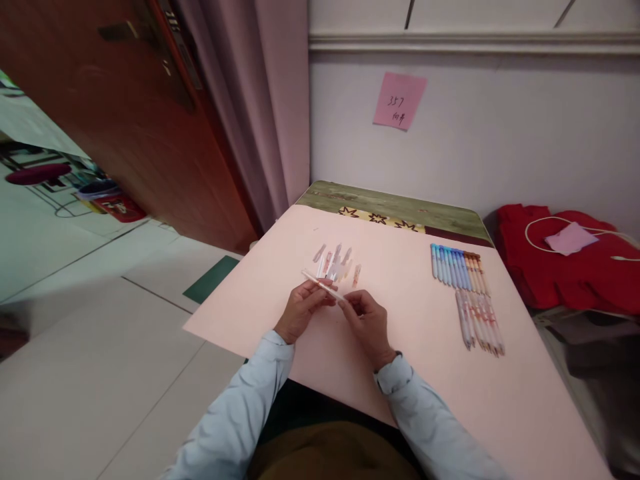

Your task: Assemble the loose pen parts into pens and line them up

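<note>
Between my two hands is a slim whitish pen (323,285), slanting down to the right above the table. My left hand (303,308) is closed around its middle. The fingertips of my right hand (367,323) pinch its lower right end. Just beyond them lies a loose group of pale pen parts (334,260), too small to tell apart. A row of blue and brown pens (456,267) is laid side by side on the right. Nearer to me, below that row, are several clear pens with reddish marks (480,321).
A pale pink sheet (425,380) covers the table, whose green wooden edge (400,203) shows at the back against the wall. Red cloth with a white cable (550,260) is to the right. A brown door (125,100) and a pinkish curtain (270,87) stand at the left.
</note>
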Action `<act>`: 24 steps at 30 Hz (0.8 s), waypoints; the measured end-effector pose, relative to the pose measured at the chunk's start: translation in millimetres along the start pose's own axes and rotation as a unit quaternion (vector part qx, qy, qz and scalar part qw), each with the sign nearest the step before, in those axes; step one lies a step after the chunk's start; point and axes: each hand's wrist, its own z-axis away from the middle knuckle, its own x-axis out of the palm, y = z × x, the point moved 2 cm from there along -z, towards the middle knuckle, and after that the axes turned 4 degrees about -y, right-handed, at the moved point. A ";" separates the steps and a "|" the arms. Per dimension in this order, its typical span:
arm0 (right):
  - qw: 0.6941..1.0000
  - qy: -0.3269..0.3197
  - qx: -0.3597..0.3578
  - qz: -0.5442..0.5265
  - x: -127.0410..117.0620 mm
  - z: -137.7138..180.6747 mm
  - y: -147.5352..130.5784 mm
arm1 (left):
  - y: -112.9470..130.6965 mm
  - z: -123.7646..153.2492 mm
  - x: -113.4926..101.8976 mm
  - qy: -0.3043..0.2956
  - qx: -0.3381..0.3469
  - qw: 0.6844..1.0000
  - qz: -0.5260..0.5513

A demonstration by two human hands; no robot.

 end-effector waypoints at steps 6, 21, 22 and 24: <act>0.998 0.029 -0.030 0.042 -1.0 1.1 -2.8 | -1.9 -3.2 -3.8 0.080 0.007 0.997 0.007; 1.000 -0.010 -0.006 0.022 -1.9 0.0 4.8 | 2.8 -0.4 -2.6 0.050 0.016 0.998 0.035; 1.000 -0.017 0.002 0.025 -1.9 0.2 4.5 | 2.6 -0.3 -2.5 0.050 0.016 0.998 0.035; 0.998 -0.040 0.028 0.041 -2.2 0.7 5.0 | 2.4 0.0 -2.4 0.049 0.015 0.998 0.036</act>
